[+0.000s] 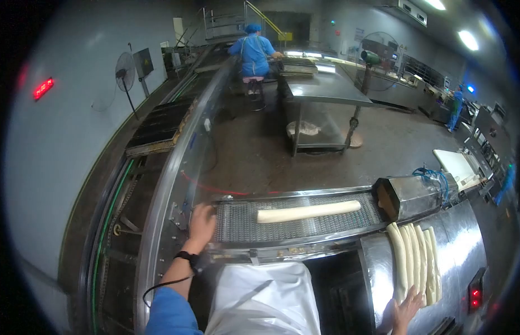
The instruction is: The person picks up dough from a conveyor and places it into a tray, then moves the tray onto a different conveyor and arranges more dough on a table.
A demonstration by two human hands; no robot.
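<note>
A single pale dough roll (308, 212) lies lengthwise on the metal mesh conveyor (237, 226). My left hand (202, 224), with a dark band at the wrist, is at the conveyor's left end, apart from that roll; its fingers are blurred and partly hard to make out. On the steel surface (461, 240) at the right, several long dough rolls (413, 257) lie side by side. My right hand (408, 308) rests on the near ends of these rolls, fingers spread.
A metal housing (411, 195) stands at the conveyor's right end. White sheeting (265, 298) is in front of me. A long rail (176, 173) runs along the left. Farther off are a steel table (321, 86), a person in blue (253, 54) and another person (455, 109).
</note>
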